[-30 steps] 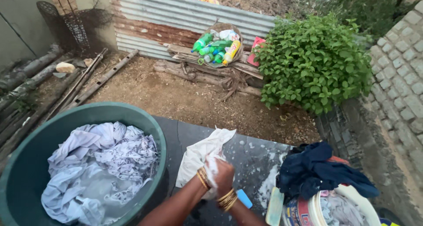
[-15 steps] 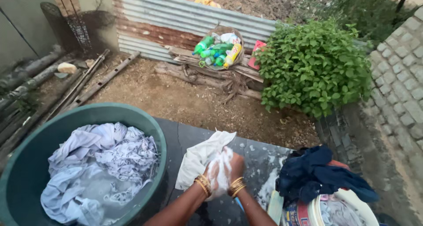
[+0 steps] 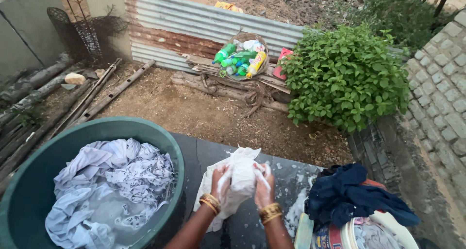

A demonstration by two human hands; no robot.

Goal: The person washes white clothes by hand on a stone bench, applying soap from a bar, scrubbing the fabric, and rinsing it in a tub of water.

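A soapy white cloth point(image 3: 239, 173) lies bunched on a dark wet stone slab point(image 3: 291, 181). My left hand point(image 3: 219, 180) grips its left side and my right hand point(image 3: 264, 185) grips its right side, both fists closed around the fabric and lifting the bunch slightly. Gold bangles circle both wrists. A large green tub point(image 3: 172, 147) at my left holds water and several pale, printed clothes point(image 3: 109, 181).
A dark blue garment point(image 3: 349, 198) hangs over a white bucket point(image 3: 388, 229) at my right. Beyond the slab is bare dirt, a leafy bush point(image 3: 347, 76), a corrugated metal sheet point(image 3: 194, 28), a basket of plastic bottles point(image 3: 241, 57), logs and a stone wall point(image 3: 439, 88).
My hands have moved apart from a stacked grip at the cloth's lower end to either side of it, gathering the cloth into a bunch.
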